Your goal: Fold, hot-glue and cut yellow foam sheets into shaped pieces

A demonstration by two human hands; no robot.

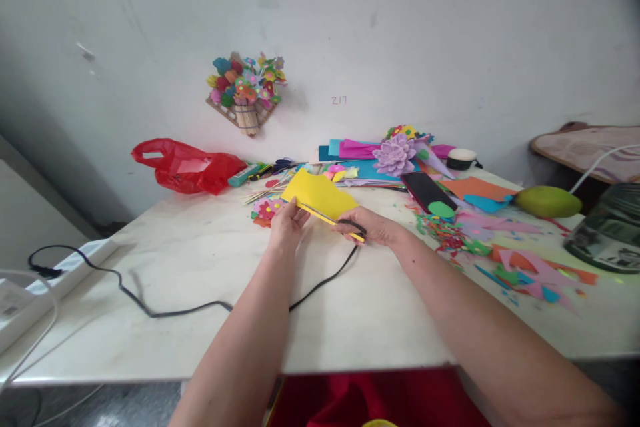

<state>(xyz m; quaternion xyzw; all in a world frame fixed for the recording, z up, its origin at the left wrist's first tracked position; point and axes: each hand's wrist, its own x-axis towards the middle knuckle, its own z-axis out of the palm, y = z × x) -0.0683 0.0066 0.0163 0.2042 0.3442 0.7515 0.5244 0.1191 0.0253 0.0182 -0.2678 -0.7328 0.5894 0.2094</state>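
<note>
Head view, one entry logged by me from the remote desk, with all places reckoned from the yellow sheet point(320, 195). Item one, the yellow sheet itself: it was held just above the table point(200, 347), tilted, with its long axis running from upper left down to lower right, and a narrow yellow strip point(345, 227) lay along its near edge. Item two, the left hand point(287, 220): it was at the sheet's near left corner, fingers closed in a pinch on the paper with the thumb on top. Item three, the right hand point(373, 227): it was at the sheet's near right end, fingers curled shut around a black-handled tool point(353, 223), which I took for scissors though I could not tell for certain. The sheet lay between the two hands and both touched it, the left holding the paper directly. Item four, a black cable point(165, 310) trailed from under the sheet's right end away to the left. Item five, a red plastic bag point(187, 167) sat well to the left of the sheet. Item six, a phone point(427, 190) and a purple paper flower point(395, 155) were near its right side. Item seven, coloured scraps point(500, 260) and a green fruit point(547, 200) lay farther right.
</note>
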